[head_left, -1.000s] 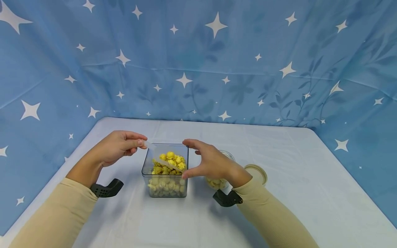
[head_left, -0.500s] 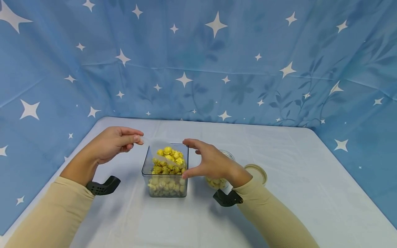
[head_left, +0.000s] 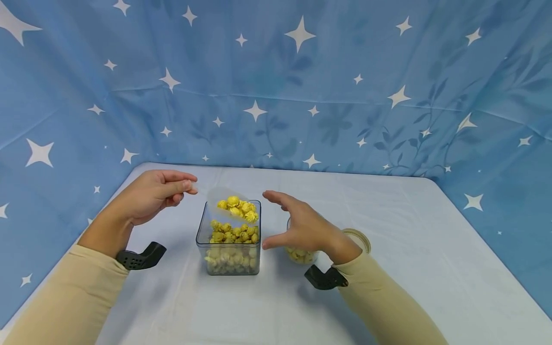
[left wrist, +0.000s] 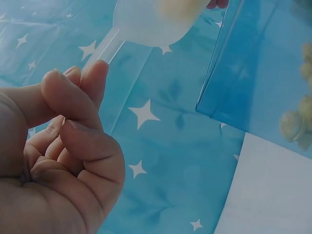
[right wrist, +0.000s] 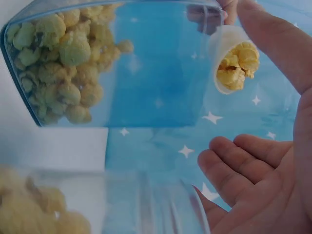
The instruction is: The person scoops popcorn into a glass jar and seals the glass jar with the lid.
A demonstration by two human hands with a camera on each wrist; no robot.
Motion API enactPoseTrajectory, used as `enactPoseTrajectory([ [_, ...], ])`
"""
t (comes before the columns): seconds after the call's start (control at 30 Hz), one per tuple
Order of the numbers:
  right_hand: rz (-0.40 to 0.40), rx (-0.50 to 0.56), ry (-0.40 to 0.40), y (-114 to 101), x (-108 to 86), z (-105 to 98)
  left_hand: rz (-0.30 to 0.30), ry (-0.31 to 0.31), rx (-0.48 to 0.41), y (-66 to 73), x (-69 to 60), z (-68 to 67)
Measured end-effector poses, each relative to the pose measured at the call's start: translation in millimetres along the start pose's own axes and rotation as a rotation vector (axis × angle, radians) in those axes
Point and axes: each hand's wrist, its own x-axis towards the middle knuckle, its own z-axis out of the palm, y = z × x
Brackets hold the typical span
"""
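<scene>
Popcorn scooped up, not yet tipped out.
Left hand pinches the loaded scoop over the box, where plenty remains; right hand spreads, gripping nothing, just right. Behind it, the jar already holds some, lid lying farther right.

There's one box, one scoop, one jar, one lid, two wrist cameras and probably dozens of popcorn pieces.

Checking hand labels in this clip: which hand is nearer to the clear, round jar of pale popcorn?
The right hand: in the head view, it partly hides the jar. The left hand is farther off, across the clear square popcorn container, pinching a translucent scoop.
</scene>
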Motion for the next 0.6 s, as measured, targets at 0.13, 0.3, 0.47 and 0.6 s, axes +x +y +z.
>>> enactPoseTrajectory([
  [0.13, 0.003, -0.008, 0.024, 2, -7.9, -8, 0.011, 0.014, -0.014, 2.9, 0.8, 5.2],
  [0.3, 0.037, 0.003, 0.057, 10, -21.9, -18, 0.029, 0.02, -0.043, 7.9, 2.1, 14.7],
  [0.47, 0.083, -0.029, 0.126, 23, -36.2, -26, 0.043, 0.01, -0.069, 13.0, 4.9, 24.8],
  [0.6, 0.122, -0.003, 0.144, 31, -43.2, -26, 0.043, -0.001, -0.088, 15.2, 7.9, 32.8],
])
